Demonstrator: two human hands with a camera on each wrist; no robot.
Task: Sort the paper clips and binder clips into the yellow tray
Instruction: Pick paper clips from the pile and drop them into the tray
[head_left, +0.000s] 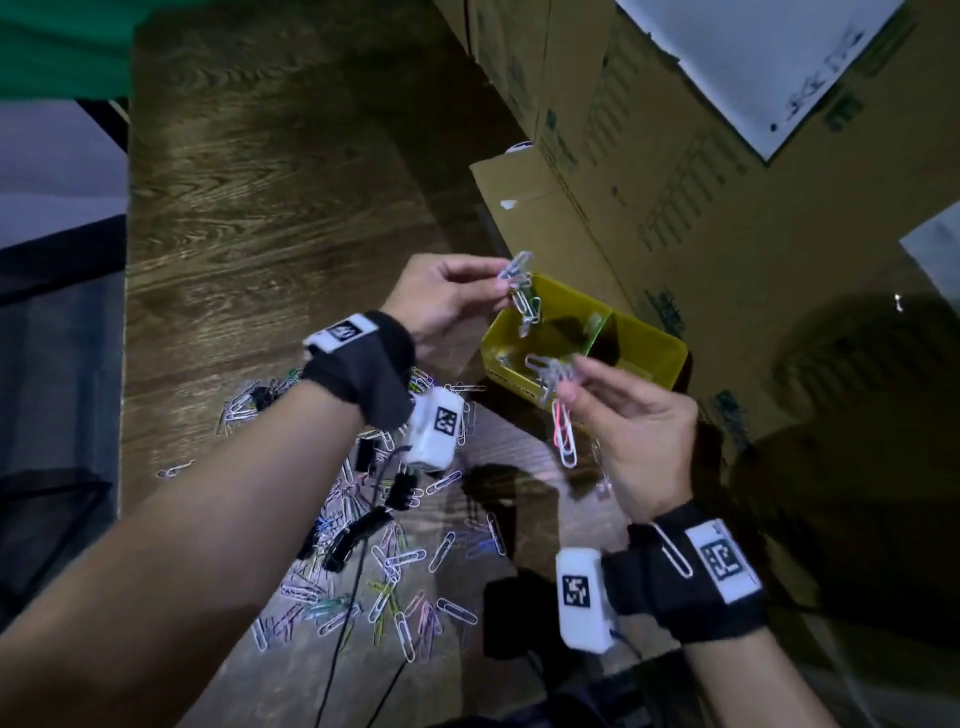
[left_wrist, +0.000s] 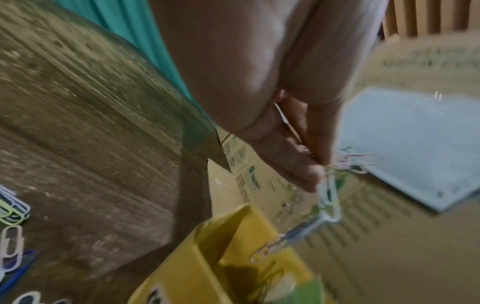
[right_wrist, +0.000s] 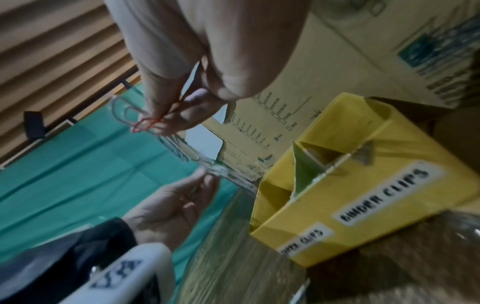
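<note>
Above yellow tray (head_left: 670, 358), paper clips (head_left: 524, 301) dangling lengthwise downward.

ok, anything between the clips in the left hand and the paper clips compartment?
Nothing visible. The left hand pinches a chain of paper clips that dangles over the open left compartment of the yellow tray. The right hand holds its own clump by the tray's near rim, off that path.

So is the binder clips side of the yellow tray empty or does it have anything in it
Cannot tell. On the yellow tray, the side labelled binder clips lies in shadow in the head view, and the right wrist view shows only its wall.
</note>
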